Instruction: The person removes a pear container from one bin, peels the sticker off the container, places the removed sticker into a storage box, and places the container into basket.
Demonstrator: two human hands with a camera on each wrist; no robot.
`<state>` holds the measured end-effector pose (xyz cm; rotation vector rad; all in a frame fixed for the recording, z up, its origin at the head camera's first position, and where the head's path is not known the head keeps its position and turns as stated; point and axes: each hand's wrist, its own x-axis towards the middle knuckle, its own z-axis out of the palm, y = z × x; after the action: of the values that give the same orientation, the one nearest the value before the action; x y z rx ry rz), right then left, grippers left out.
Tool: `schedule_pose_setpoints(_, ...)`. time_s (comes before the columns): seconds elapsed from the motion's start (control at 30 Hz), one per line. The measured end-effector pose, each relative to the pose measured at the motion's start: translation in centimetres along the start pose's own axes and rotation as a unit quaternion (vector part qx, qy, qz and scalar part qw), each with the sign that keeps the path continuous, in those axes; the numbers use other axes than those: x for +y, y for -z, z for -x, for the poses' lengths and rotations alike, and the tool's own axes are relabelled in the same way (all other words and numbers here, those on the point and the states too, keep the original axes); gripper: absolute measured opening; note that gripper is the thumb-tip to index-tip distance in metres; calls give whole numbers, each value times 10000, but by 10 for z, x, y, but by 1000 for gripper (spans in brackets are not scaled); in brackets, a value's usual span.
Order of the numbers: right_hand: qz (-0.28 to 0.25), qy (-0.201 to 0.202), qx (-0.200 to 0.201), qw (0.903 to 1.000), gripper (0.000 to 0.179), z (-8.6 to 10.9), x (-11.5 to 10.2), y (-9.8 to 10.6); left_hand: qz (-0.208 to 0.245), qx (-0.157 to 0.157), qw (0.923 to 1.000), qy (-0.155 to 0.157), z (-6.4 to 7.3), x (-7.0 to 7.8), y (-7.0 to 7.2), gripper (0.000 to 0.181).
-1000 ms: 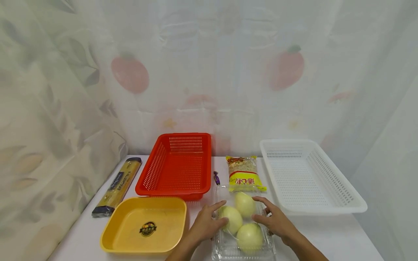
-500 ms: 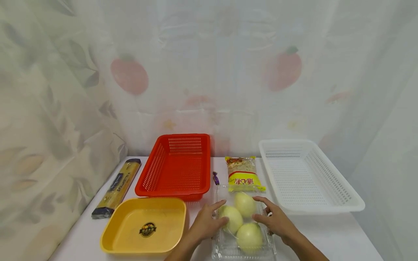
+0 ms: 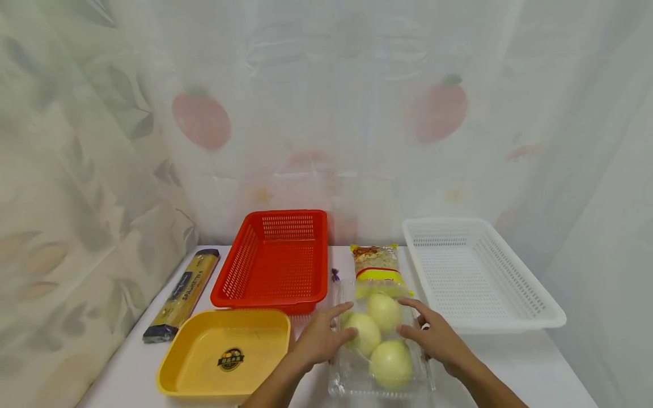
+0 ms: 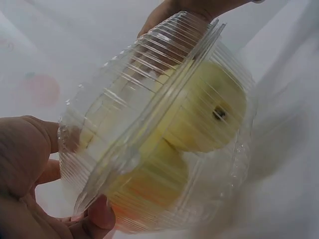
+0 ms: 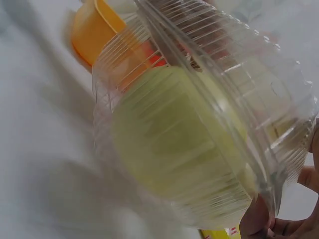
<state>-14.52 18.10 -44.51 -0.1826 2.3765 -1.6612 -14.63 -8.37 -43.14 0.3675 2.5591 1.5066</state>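
Observation:
Between my hands is a clear plastic clamshell box (image 3: 352, 381), with three round pale yellow-green fruits (image 3: 390, 365) inside. My left hand (image 3: 322, 338) grips its left side, thumb and index finger over the lid. On the opposite side my right hand (image 3: 436, 339) holds it the same way. In the left wrist view, fingertips (image 4: 101, 214) curl at the box's rim, and a dark blossom end shows on one fruit (image 4: 209, 107). The right wrist view shows another fruit (image 5: 174, 132) close behind the ribbed wall, the box apart from the white surface.
A red basket (image 3: 321, 272) and yellow tray (image 3: 287, 340) stand left of the box, with a spaghetti pack (image 3: 185, 292) beyond them. A white basket (image 3: 510, 327) is at right. Behind the box lie a pasta bag (image 3: 377, 260) and a small purple-wrapped candy (image 3: 335, 275).
Both hands have raised the box slightly off the table, its far end now covering more of the pasta bag and candy. The fruits have shifted a little inside. Baskets and tray stay put.

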Motion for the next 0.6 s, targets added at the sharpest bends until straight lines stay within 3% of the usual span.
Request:
schedule_pose_setpoints(0.27,-24,90,0,10000,62,3,-19,6,-44,16,9997,-260,-2,14,10,53)
schedule_pose_setpoints(0.6,23,254,-34,9997,61,6,-44,13,268,-268,9991,-184,-3,35,28,56)
